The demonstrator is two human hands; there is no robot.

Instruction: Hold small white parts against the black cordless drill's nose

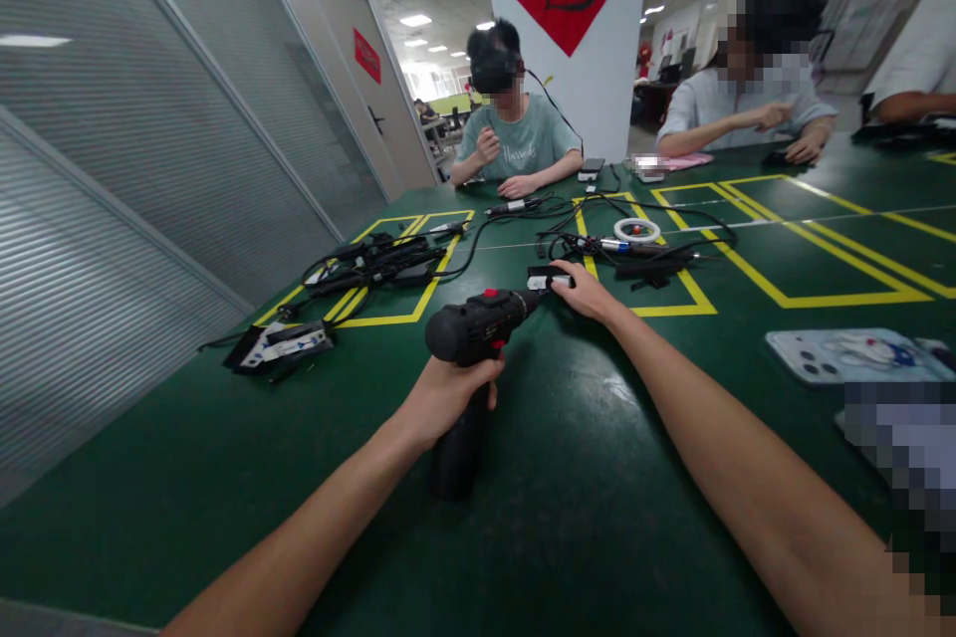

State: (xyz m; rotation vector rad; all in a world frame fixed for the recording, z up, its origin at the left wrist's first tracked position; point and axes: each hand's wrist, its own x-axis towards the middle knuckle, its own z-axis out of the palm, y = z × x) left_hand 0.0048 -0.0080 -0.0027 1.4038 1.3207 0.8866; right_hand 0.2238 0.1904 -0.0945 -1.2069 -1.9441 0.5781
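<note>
Here we are, live at the green tabletop [597, 498]: our L hand [455, 393] has its fingers wrapped tight round the grip of a black cordless drill [464, 330], red bits on top & at the trigger. Drill's upright, approx. midway along the near edge, nose angled toward the far edge; can't tell if its base touches down.

Over to our R hand [587, 294], thumb & fingers nearly closed, pinching the R end of a small black-and-white block [539, 281] farther from the near edge. Drill tip's right up by the block; contact too small to call.

Toward the L edge, a tangle of black cables [380, 264] sits across yellow tape lines [425, 304], w/ a black-and-white piece [288, 346] just nearside of it. Beyond the block, toward the far edge, we've a white ring [634, 240] next to more cables & a pen-like tool [613, 246]. Off to the R of our R forearm, a pale-blue phone [818, 355] lies flat.

At the far edge: a co-worker in a green T-shirt [530, 134], + another in a pale shirt [694, 106] farther R.
</note>
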